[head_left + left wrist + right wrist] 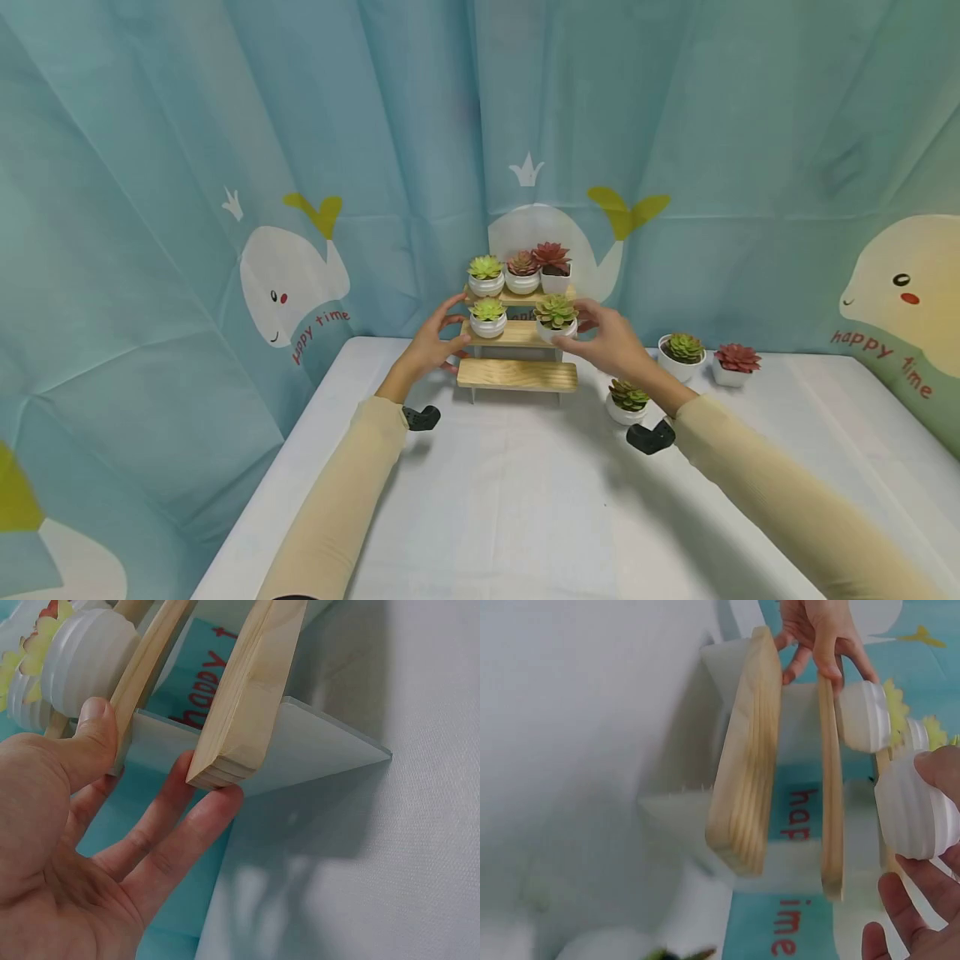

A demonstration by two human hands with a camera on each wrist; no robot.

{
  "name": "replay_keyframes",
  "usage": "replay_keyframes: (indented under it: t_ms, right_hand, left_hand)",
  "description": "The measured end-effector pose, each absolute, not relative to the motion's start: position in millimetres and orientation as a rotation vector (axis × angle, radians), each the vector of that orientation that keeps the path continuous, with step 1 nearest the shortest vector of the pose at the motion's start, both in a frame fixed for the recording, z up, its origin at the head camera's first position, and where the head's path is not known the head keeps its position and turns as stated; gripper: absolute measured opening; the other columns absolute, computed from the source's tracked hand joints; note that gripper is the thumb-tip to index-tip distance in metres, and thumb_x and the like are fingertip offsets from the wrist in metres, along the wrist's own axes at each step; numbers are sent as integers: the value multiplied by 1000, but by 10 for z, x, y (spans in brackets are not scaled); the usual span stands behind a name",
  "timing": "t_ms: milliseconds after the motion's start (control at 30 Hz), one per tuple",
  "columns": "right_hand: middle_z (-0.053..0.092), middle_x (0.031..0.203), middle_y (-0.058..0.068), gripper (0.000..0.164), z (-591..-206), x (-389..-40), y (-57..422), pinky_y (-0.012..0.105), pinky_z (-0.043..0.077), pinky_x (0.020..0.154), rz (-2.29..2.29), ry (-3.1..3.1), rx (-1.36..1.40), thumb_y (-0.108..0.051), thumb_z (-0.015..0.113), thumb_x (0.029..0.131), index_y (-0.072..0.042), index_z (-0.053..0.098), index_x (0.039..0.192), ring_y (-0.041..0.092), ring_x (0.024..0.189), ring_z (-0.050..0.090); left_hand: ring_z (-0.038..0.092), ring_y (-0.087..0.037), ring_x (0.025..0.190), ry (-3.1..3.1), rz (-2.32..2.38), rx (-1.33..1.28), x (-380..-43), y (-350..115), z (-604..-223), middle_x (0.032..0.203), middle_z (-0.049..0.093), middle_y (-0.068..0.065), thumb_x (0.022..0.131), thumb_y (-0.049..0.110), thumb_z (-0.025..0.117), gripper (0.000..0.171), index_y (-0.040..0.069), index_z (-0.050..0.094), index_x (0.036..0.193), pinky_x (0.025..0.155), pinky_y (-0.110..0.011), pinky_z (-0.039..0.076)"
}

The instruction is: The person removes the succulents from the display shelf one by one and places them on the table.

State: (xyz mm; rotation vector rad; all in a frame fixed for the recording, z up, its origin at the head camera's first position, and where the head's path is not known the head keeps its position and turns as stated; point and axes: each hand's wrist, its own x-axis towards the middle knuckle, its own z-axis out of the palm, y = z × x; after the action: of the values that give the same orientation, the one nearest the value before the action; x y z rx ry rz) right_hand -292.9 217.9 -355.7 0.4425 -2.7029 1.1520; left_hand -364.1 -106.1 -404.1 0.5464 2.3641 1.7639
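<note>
A three-tier wooden display stand [517, 376] with clear side panels stands at the back of the table. My left hand [429, 343] holds its left end, thumb on the middle shelf [146, 664] and fingertips against the end of the bottom shelf [244, 705]. My right hand [613, 343] pinches a round white pot with a green succulent [557, 313] at the right end of the middle shelf. On that shelf's left sits another potted green succulent [488, 318]. The top shelf bears a light green succulent [486, 275], a reddish one [522, 272] and a dark red one [553, 268].
Right of the stand, a potted green succulent [627, 402] stands below my right forearm. Behind it are another green one [682, 354] and a red one in a square pot [736, 364]. A blue curtain [420, 125] hangs behind the white table [480, 500].
</note>
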Motion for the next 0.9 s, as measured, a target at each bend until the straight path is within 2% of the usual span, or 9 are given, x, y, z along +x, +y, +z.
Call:
replay_keyframes:
  t_ms: [100, 233, 367, 700, 900]
  right_hand:
    - [59, 136, 19, 74, -3524, -2895, 2278, 56, 49, 98, 1138, -2708, 453, -38, 79, 92, -5, 48, 151, 37, 119, 59]
    - [51, 146, 21, 75, -3501, -2831, 2415, 57, 49, 98, 1123, -2734, 446, -37, 78, 93, -5, 45, 152, 39, 122, 57]
    - [51, 146, 23, 77, -3501, -2760, 2550, 58, 50, 96, 1090, -2769, 417, -41, 76, 94, -4, 43, 153, 39, 123, 56]
    - [52, 145, 25, 78, -3541, -2589, 2912, 57, 52, 89, 1073, -2755, 382, -42, 76, 94, -3, 43, 154, 39, 119, 59]
    - [53, 145, 23, 78, -3563, -2494, 3130, 46, 55, 81, 1089, -2769, 357, -44, 76, 94, -6, 43, 154, 39, 120, 59]
  left_hand:
    - [70, -49, 94, 2362, 1766, 547, -3634, -1065, -4030, 157, 39, -16, 102, 12, 66, 77, 41, 26, 161, 67, -63, 60]
    - [72, -42, 90, 2368, 1757, 540, -3643, -1065, -4027, 156, 40, -14, 102, 12, 65, 77, 44, 27, 161, 68, -64, 60]
    - [73, -37, 87, 2364, 1755, 525, -3642, -1056, -4027, 155, 41, -12, 102, 11, 65, 77, 45, 28, 160, 70, -65, 59]
    - [71, -44, 93, 2343, 1761, 512, -3622, -1050, -4016, 156, 39, -12, 102, 13, 66, 78, 45, 26, 160, 71, -68, 58]
    - [71, -44, 94, 2331, 1773, 521, -3638, -1061, -4022, 157, 39, -14, 102, 13, 66, 77, 44, 26, 161, 71, -69, 57]
